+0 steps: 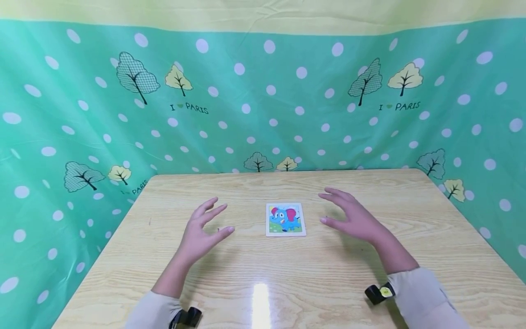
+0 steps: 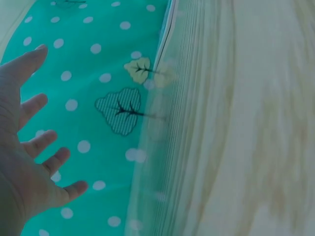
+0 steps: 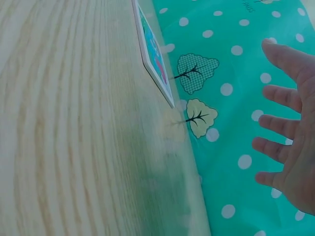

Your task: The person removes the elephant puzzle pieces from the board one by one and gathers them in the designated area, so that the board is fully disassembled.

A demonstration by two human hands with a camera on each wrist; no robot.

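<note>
A square picture puzzle (image 1: 286, 220) with a white border lies flat on the wooden table, showing a blue elephant with pink ears. To its left my left hand (image 1: 202, 235) hovers above the table, fingers spread and holding nothing. On the other side my right hand (image 1: 352, 218) is held up the same way, its fingertips apart from the puzzle. The left wrist view has the left hand (image 2: 29, 142) with its fingers spread. In the right wrist view the puzzle (image 3: 153, 51) appears edge-on, beyond the spread right hand (image 3: 295, 128).
The light wood table (image 1: 230, 283) reaches back to a green polka-dot curtain (image 1: 287, 100) printed with trees, which hangs behind it and along both sides. Black wrist cameras sit at both cuffs, the right one (image 1: 375, 294) low over the table. A bright reflection shows near the front.
</note>
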